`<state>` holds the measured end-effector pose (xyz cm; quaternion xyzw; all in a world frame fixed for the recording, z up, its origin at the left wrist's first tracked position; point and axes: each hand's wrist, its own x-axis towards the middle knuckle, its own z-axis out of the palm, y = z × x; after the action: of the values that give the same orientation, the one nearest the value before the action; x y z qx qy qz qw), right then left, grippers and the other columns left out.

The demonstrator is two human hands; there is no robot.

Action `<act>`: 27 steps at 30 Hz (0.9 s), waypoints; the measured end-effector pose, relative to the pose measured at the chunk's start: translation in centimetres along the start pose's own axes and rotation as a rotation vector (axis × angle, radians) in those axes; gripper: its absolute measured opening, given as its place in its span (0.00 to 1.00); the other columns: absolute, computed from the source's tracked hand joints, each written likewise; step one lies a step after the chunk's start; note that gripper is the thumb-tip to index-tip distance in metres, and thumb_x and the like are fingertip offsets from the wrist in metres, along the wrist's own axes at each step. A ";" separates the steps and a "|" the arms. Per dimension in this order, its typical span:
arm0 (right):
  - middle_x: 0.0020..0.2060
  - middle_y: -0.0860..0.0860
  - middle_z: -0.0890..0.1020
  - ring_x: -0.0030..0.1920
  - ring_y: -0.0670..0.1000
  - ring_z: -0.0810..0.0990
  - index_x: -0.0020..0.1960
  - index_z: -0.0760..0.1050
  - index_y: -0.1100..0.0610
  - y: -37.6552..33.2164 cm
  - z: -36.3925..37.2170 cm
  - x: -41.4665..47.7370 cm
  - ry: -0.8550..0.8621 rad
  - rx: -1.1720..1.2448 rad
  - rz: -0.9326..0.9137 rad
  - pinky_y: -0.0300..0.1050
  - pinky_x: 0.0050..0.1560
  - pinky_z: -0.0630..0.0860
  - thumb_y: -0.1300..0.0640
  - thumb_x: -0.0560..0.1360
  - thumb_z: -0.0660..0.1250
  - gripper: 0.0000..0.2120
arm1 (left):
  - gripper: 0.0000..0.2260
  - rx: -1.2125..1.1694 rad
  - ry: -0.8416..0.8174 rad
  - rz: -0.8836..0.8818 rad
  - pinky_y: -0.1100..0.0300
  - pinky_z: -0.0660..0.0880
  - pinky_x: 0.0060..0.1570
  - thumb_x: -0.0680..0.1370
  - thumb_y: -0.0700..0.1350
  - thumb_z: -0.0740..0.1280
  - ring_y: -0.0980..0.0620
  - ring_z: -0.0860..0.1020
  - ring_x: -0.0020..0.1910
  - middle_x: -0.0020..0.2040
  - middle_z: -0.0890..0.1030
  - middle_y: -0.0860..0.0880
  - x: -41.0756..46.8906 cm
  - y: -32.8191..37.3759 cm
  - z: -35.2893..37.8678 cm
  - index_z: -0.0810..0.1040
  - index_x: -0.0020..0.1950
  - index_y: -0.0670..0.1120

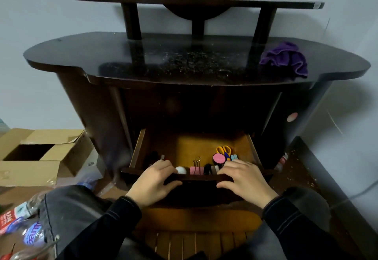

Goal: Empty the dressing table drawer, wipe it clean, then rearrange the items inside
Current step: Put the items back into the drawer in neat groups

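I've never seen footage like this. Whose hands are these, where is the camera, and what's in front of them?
There is no machine here. A person wears a wide-angle camera on the head, so you are looking down at their own two hands. The left hand and right hand each grip the front edge of an open drawer, low in a dark dressing table. Inside lie yellow-handled scissors, a round pink compact, a pink binder clip, a round white object and a few small items too dim to name, so the drawer is not yet emptied. A crumpled purple cloth sits on the table's top, probably for wiping. An open cardboard box stands on the floor to the left.
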<state>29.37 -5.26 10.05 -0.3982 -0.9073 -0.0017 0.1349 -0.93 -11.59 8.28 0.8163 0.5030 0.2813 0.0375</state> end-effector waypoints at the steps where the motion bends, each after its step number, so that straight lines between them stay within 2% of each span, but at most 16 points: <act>1: 0.48 0.40 0.82 0.52 0.46 0.79 0.53 0.84 0.47 0.4 0.3 0.6 0.033 -0.033 0.017 0.37 0.47 0.70 0.37 0.73 0.70 0.17 | 0.10 0.008 0.042 -0.007 0.52 0.75 0.59 0.77 0.51 0.72 0.54 0.75 0.47 0.48 0.79 0.53 0.6 -0.6 0.3 0.81 0.51 0.46; 4: 0.48 0.44 0.81 0.50 0.51 0.79 0.52 0.84 0.50 1.6 1.6 2.4 0.226 -0.151 0.082 0.47 0.49 0.77 0.35 0.68 0.74 0.21 | 0.12 0.076 0.193 -0.087 0.52 0.75 0.54 0.75 0.54 0.72 0.52 0.73 0.49 0.49 0.76 0.53 2.1 -1.9 1.6 0.81 0.51 0.47; 8: 0.51 0.51 0.77 0.50 0.54 0.75 0.55 0.78 0.53 2.1 3.8 3.9 0.425 -0.208 0.301 0.51 0.50 0.73 0.33 0.67 0.74 0.27 | 0.19 0.283 0.438 -0.404 0.51 0.70 0.52 0.69 0.58 0.76 0.44 0.73 0.54 0.53 0.75 0.47 2.9 -2.2 3.9 0.79 0.51 0.47; 10: 0.52 0.53 0.76 0.50 0.56 0.75 0.54 0.76 0.54 1.2 5.4 4.4 0.507 -0.160 0.458 0.52 0.50 0.73 0.35 0.68 0.74 0.27 | 0.22 0.241 0.528 -0.584 0.50 0.71 0.50 0.67 0.54 0.79 0.42 0.72 0.53 0.53 0.74 0.44 3.6 -1.6 5.0 0.76 0.51 0.44; 13: 0.54 0.55 0.74 0.49 0.56 0.77 0.55 0.74 0.56 -0.8 7.4 5.6 0.589 0.147 0.718 0.49 0.43 0.77 0.41 0.67 0.79 0.28 | 0.24 -0.032 0.603 -0.816 0.53 0.73 0.48 0.68 0.51 0.79 0.40 0.72 0.56 0.57 0.71 0.41 4.9 -0.9 6.4 0.73 0.56 0.43; 16: 0.60 0.56 0.71 0.51 0.58 0.79 0.61 0.70 0.57 -2.2 8.1 7.4 0.640 0.427 0.825 0.42 0.38 0.76 0.47 0.68 0.80 0.30 | 0.28 -0.251 0.592 -0.894 0.58 0.70 0.55 0.72 0.51 0.77 0.41 0.71 0.62 0.65 0.66 0.41 6.2 -0.8 7.3 0.69 0.64 0.42; 20: 0.70 0.59 0.66 0.61 0.61 0.77 0.70 0.66 0.60 -2.8 8.4 9.6 0.631 0.531 0.876 0.46 0.45 0.81 0.49 0.71 0.78 0.35 | 0.39 -0.359 0.476 -0.846 0.59 0.68 0.63 0.73 0.52 0.75 0.40 0.69 0.70 0.77 0.53 0.43 7.2 -1.3 8.3 0.59 0.77 0.42; 23: 0.74 0.59 0.62 0.64 0.61 0.77 0.73 0.63 0.60 -2.5 8.4 10.4 0.587 0.571 0.886 0.49 0.45 0.83 0.49 0.73 0.77 0.37 | 0.46 -0.376 0.353 -0.791 0.60 0.70 0.62 0.73 0.56 0.74 0.41 0.67 0.73 0.81 0.41 0.48 7.0 -1.9 8.9 0.49 0.81 0.47; 25: 0.74 0.58 0.62 0.62 0.60 0.79 0.73 0.63 0.58 -2.8 8.1 10.0 0.545 0.572 0.866 0.46 0.42 0.83 0.50 0.73 0.76 0.35 | 0.48 -0.351 0.312 -0.772 0.62 0.72 0.58 0.73 0.58 0.74 0.41 0.69 0.72 0.81 0.39 0.49 6.6 -2.1 8.8 0.45 0.82 0.50; 27: 0.74 0.56 0.62 0.59 0.58 0.80 0.74 0.62 0.56 -2.0 7.6 9.2 0.499 0.591 0.838 0.44 0.40 0.82 0.51 0.75 0.75 0.34 | 0.48 -0.344 0.268 -0.749 0.60 0.74 0.59 0.74 0.57 0.73 0.44 0.69 0.72 0.81 0.39 0.50 6.0 -2.7 8.4 0.44 0.82 0.52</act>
<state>20.13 0.83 5.16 -0.6572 -0.5744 0.2117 0.4397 3.11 -3.34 2.87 0.5157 0.7108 0.4314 0.2067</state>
